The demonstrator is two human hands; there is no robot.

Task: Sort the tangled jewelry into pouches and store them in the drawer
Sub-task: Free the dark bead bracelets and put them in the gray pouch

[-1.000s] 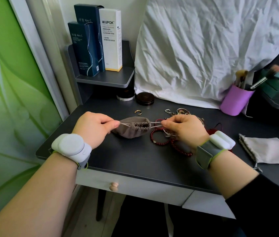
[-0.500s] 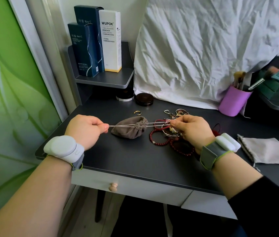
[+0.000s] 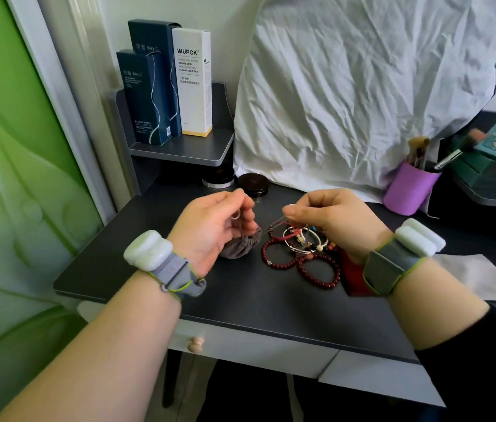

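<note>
A small brown-grey drawstring pouch [image 3: 240,248] lies on the dark desk [image 3: 137,269], its mouth cinched tight. My left hand [image 3: 210,229] hovers just above it, fingers curled, pinching the pouch's thin cord. My right hand [image 3: 332,223] pinches the other cord end close by. Under and beside the right hand lies the tangled jewelry: dark red bead bracelets [image 3: 319,271], silver bangles [image 3: 300,243] and small coloured beads. A red pouch [image 3: 353,278] shows beneath my right wrist. A pale grey pouch [image 3: 481,278] lies flat at the right. The drawer [image 3: 240,345], with a wooden knob [image 3: 195,344], is closed.
Two round jars [image 3: 253,184] stand at the back of the desk. A purple cup of brushes [image 3: 409,190] stands at the back right. Tall boxes [image 3: 192,83] stand on a small corner shelf. A crumpled white sheet [image 3: 362,86] hangs behind the desk.
Both hands came together from pulling the cords apart and now meet over the pouch. The pouch mouth has gone from gathered to fully cinched.
</note>
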